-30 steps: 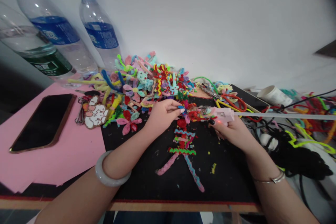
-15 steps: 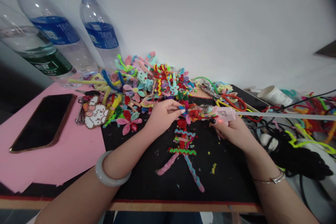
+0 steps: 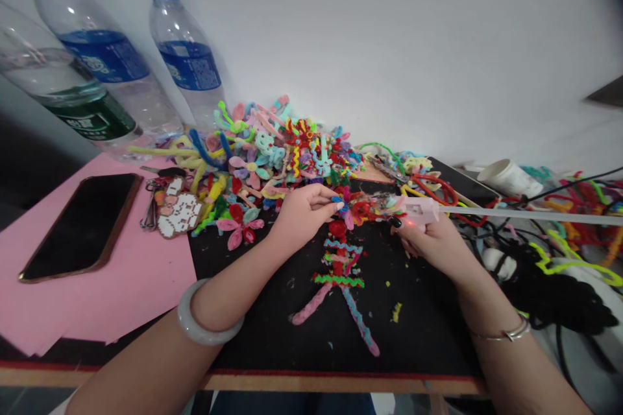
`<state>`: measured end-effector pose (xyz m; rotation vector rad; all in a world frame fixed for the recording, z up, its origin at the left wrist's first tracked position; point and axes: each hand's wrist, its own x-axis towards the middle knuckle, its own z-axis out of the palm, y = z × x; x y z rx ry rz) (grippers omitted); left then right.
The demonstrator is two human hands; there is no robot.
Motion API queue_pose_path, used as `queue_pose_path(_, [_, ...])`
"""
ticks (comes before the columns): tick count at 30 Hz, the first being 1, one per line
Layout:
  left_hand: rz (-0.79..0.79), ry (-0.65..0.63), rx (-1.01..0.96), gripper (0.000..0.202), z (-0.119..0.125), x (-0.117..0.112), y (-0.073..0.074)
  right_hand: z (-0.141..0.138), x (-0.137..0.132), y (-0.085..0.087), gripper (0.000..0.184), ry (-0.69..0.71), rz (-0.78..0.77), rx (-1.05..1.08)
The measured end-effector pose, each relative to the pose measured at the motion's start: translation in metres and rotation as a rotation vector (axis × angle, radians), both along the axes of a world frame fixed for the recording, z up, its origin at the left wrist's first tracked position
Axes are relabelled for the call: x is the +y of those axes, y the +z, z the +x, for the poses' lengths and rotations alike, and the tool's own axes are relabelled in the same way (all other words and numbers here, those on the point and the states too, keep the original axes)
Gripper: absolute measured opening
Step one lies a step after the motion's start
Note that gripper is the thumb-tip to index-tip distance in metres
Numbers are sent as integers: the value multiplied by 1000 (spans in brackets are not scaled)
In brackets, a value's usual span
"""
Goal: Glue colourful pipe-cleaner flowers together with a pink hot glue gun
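Note:
My right hand [image 3: 426,243] is wrapped round a pale pink hot glue gun [image 3: 419,209], with a small red light glowing near my thumb. A long white glue stick [image 3: 506,214] runs out of its back to the right. The nozzle end points left at a clump of red and multicoloured fuzzy pieces. My left hand [image 3: 306,209] pinches a small blue pipe cleaner piece [image 3: 337,200] at that clump. Just below lies a pipe cleaner figure [image 3: 339,253] with a red body, a green zigzag band, and one pink and one blue leg.
Behind my hands is a heap of colourful pipe cleaner shapes [image 3: 272,149]. At left are a phone [image 3: 80,227] on pink paper [image 3: 160,292], keys with a charm [image 3: 179,214], and bottles [image 3: 187,58]. Scissors [image 3: 389,170], a paper cup [image 3: 509,178] and black cables lie right.
Almost nothing differs. My right hand and the glue gun have shifted very slightly to the right; my left hand stays in place.

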<state>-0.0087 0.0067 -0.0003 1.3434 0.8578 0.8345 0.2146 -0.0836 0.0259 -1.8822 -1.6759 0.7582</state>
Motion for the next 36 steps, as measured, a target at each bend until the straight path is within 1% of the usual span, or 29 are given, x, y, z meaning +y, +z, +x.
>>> queue_pose_path(10, [5,13,2,18,0,0,1,1,0,1,32,-10,10,-41])
queue_pose_path(21, [11,29,-16,19,-1,1,-2,2,0,0,30,-7,12,-39])
queue_pose_path(26, [11,39,-16,19,-1,1,-2,1,-1,1,29,-17,0,-2])
queue_pose_path(36, [3,45,-24,20,-2,1,-2,-2,0,4,29,2,3,-16])
